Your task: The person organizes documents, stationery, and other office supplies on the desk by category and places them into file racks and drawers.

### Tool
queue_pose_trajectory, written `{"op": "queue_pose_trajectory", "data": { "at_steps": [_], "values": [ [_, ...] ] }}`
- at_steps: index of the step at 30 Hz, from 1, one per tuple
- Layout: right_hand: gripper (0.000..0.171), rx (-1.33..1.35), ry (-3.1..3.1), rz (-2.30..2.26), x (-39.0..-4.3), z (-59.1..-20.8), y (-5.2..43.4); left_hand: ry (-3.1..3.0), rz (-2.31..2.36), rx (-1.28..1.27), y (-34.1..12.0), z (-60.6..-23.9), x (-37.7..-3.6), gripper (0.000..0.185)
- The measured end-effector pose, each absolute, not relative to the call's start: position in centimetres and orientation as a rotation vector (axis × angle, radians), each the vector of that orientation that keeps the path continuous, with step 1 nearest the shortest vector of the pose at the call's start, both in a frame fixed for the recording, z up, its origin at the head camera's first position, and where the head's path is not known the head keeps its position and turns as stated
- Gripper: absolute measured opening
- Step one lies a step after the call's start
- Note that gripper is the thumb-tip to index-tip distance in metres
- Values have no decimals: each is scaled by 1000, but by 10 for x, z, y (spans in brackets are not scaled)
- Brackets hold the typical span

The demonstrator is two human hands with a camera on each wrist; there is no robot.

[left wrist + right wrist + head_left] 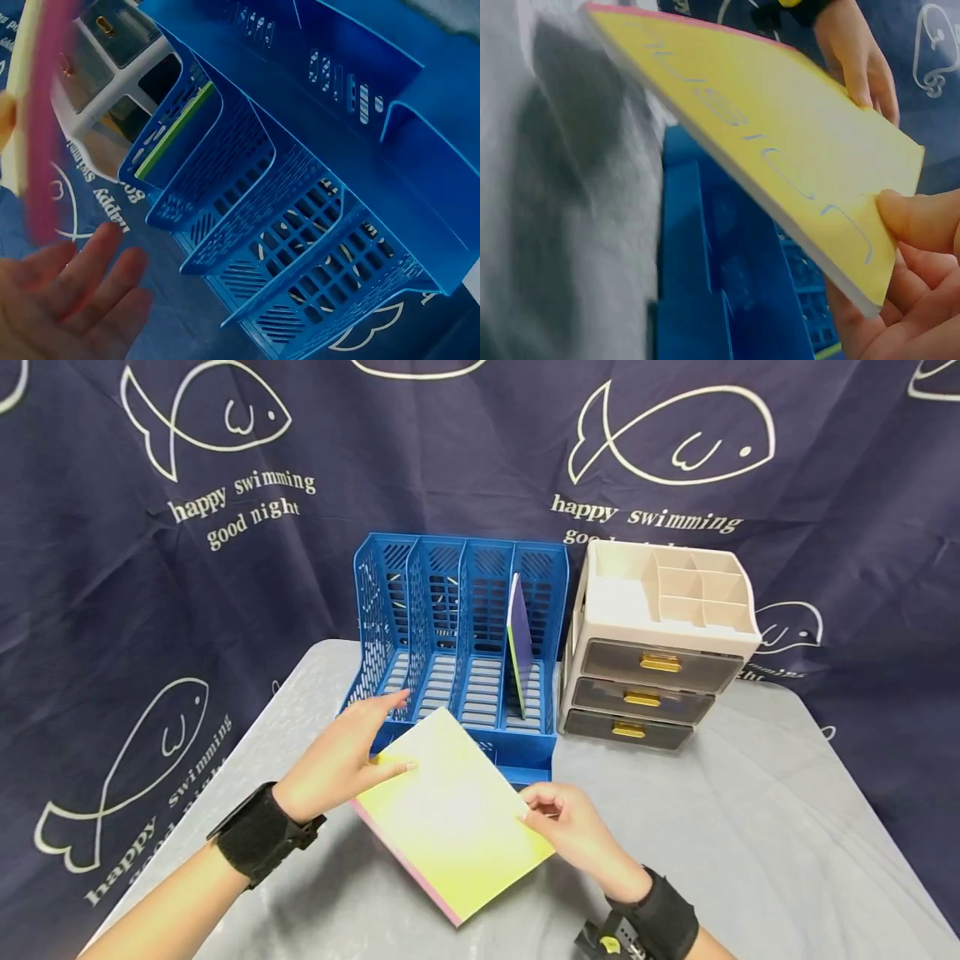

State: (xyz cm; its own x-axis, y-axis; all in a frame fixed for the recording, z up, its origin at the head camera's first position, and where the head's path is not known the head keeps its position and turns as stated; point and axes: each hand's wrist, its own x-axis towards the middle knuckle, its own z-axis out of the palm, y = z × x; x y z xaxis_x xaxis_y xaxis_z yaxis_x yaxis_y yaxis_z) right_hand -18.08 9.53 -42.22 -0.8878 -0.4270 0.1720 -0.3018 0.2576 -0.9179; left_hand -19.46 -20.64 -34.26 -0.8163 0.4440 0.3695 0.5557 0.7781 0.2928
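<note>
A yellow notebook [450, 810] with a pink spine is held tilted above the table, just in front of a blue four-slot file rack [450, 635]. My right hand [551, 810] pinches its right corner, thumb on top and fingers beneath, as the right wrist view shows [911, 247]. My left hand [367, 743] is at the notebook's left edge with straight fingers reaching toward the rack, and its thumb lies on the cover. In the left wrist view the left hand [67, 300] is spread, with the notebook's pink edge [41, 112] above it. A purple and green book [519, 635] stands in the rack's rightmost slot.
A beige desk organizer [660, 643] with three grey drawers and open top compartments stands right of the rack. A grey cloth covers the table [750, 827]. A dark blue curtain with fish prints hangs behind.
</note>
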Motion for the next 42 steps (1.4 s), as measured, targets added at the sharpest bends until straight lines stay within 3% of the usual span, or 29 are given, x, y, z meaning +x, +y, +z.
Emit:
{"op": "queue_pose_trajectory", "data": {
  "at_steps": [7, 15, 22, 32, 42],
  "values": [
    [8, -330, 2487, -1971, -178, -414, 107, -2441, -1004, -603, -198, -346, -198, 52],
    [10, -125, 2485, -2180, -177, -415, 114, -2384, -1678, -395, -169, -347, -207, 25],
    [13, -78, 2470, -2289, -180, -418, 125, -2182, -1914, -416, -144, -342, -209, 24],
    [28, -49, 2307, -2351, -188, -425, 142, -2242, -1811, -606, -123, -329, -205, 9],
    [35, -140, 2321, -2393, -188, -424, 155, -2101, -1656, -610, -118, -307, -200, 12]
  ]
}}
